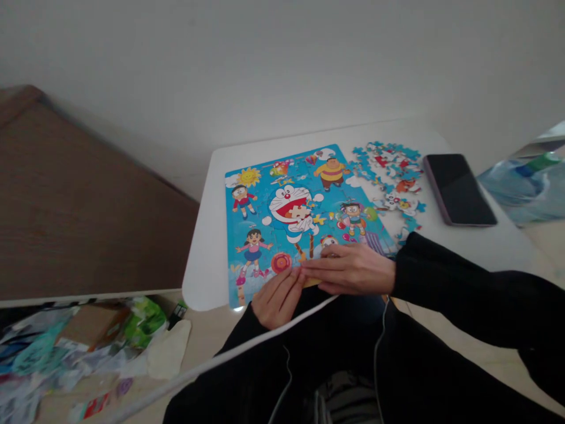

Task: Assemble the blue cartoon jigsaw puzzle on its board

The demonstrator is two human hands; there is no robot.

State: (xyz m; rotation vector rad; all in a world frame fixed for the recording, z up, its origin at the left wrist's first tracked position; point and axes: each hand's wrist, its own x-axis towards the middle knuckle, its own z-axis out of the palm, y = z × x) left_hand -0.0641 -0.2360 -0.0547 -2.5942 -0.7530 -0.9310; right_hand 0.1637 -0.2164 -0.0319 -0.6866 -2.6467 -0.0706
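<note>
A blue jigsaw puzzle with cartoon figures lies on the small white table, its near edge close to my body. At its centre is a large blue-and-white cat character with a cream, jagged patch over its lower mouth. My left hand rests at the near edge, fingers stretched and close together, tips touching the puzzle. My right hand lies flat across the lower right part, fingers extended towards the left hand's tips. The fingertips meet; anything small beneath them is hidden. Loose puzzle pieces are heaped right of the puzzle.
A dark phone lies on the white table at the right. A white cable crosses in front of me. At left stands a brown wooden panel, with bags and a cardboard box below. A clear plastic bag sits beyond the table's right side.
</note>
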